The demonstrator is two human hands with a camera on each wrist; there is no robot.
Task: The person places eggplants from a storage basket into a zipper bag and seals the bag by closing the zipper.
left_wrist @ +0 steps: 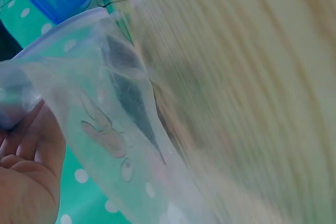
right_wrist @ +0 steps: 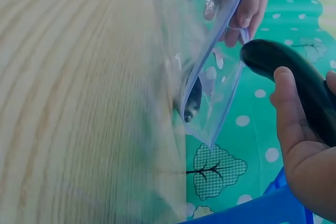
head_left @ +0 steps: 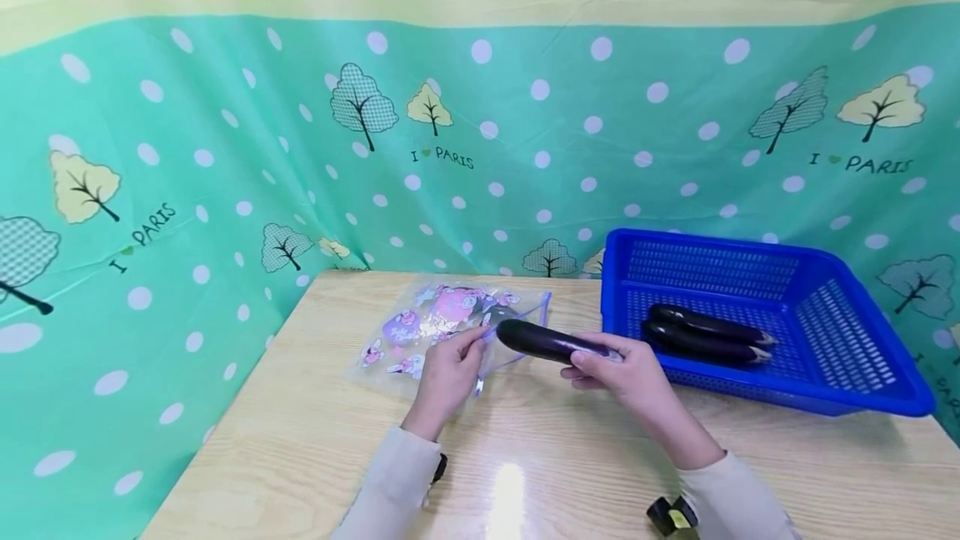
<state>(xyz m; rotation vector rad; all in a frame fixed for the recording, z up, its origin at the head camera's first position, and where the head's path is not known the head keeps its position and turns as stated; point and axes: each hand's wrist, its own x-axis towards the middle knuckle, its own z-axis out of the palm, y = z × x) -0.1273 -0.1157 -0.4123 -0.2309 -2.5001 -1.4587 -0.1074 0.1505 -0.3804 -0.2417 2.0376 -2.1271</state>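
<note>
The pale wood table [head_left: 285,423] carries a blue perforated basket [head_left: 855,319] at the right, where two eggplants [head_left: 701,322] lie side by side. To the left lies a clear bag [head_left: 420,327] printed with pink and purple cartoon figures, its mouth edged in lilac-blue; a dark shape shows inside it. The held eggplant [head_left: 540,342], glossy, smooth and deep purple-black, is in the air just outside that mouth. The right hand [head_left: 622,369] grasps its rear part, thumb on one side and fingers on the other. The left hand [head_left: 448,365] pinches the bag's edge. The held eggplant's blunt, rounded end points left toward the bag, its long axis tilting gently down to the right in the head view.
</note>
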